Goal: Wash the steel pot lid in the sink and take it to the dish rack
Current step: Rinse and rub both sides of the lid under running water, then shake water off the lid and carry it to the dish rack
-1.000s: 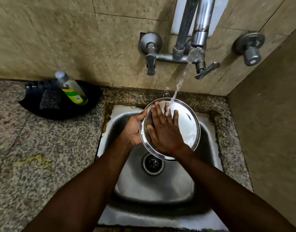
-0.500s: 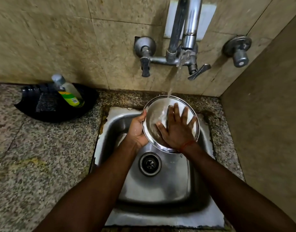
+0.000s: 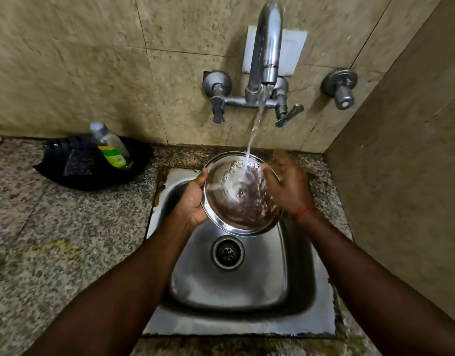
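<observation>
Now your left hand [image 3: 193, 201] clamps the steel pot lid [image 3: 240, 194] by its left rim above the sink [image 3: 247, 278] (water [image 3: 252, 140] striking it); your right hand [image 3: 288, 186], fingers loosely spread and blurred, sits at its right edge.

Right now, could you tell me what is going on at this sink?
A person is rinsing a steel pot lid over the sink. The left hand grips the lid's left rim and holds it tilted under the running tap, with water splashing on its inner face. The right hand, blurred, is at the lid's right edge, open. A dish soap bottle leans in a black tray on the counter to the left. No dish rack is in view.
</observation>
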